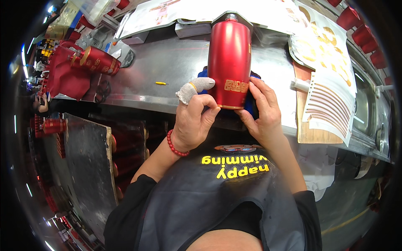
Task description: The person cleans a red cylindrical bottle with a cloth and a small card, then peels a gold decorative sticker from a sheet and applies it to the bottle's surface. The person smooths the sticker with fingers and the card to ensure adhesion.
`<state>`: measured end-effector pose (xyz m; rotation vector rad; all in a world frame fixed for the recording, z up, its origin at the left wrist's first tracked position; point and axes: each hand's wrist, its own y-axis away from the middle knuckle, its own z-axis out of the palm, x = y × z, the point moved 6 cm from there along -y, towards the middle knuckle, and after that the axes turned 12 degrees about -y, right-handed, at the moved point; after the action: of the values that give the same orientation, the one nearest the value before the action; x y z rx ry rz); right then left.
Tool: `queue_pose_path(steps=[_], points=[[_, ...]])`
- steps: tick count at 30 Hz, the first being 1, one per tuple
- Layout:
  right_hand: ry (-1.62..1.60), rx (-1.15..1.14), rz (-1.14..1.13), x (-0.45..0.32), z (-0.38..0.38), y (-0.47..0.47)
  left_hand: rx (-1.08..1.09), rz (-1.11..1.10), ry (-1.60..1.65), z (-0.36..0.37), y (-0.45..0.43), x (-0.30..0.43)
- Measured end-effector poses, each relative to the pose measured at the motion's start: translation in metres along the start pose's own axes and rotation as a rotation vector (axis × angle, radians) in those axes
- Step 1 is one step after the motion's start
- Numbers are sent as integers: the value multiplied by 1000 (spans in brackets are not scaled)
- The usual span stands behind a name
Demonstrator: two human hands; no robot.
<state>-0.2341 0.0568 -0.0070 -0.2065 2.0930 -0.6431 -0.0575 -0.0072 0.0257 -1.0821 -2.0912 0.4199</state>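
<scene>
A red metallic bottle lies lengthwise before me, its threaded neck pointing away. Gold ornamental decals sit near its base, and a thin gold band runs along the bottom edge. My left hand pinches thumb and finger together at the band's left end. Its index finger wears a grey knitted finger cover and touches the bottle's side. My right hand grips the base from the right, thumb at the bottom edge. A blue support shows beneath the bottle, mostly hidden.
On the metal worktop lies a small yellow-handled tool. Decal sheets and a sheet of gold strips lie right, over a wooden board. Another decorated red bottle rests left, near red cloth. A dark board stands below left.
</scene>
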Motion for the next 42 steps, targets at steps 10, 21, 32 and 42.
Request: queue_pose_path(steps=[10,21,32,42], points=[[18,-21,6,3,1,3,86,-190,-88,-13,23,-36],[164,37,-327,-46,-9,8,-172,-183,-139,-32,47,-3],[105,19,-372,-54,27,5,-85,6,-23,-12,20,20],[50,45,-263,-40,18,11,-45,-15,-208,5,-4,-13]])
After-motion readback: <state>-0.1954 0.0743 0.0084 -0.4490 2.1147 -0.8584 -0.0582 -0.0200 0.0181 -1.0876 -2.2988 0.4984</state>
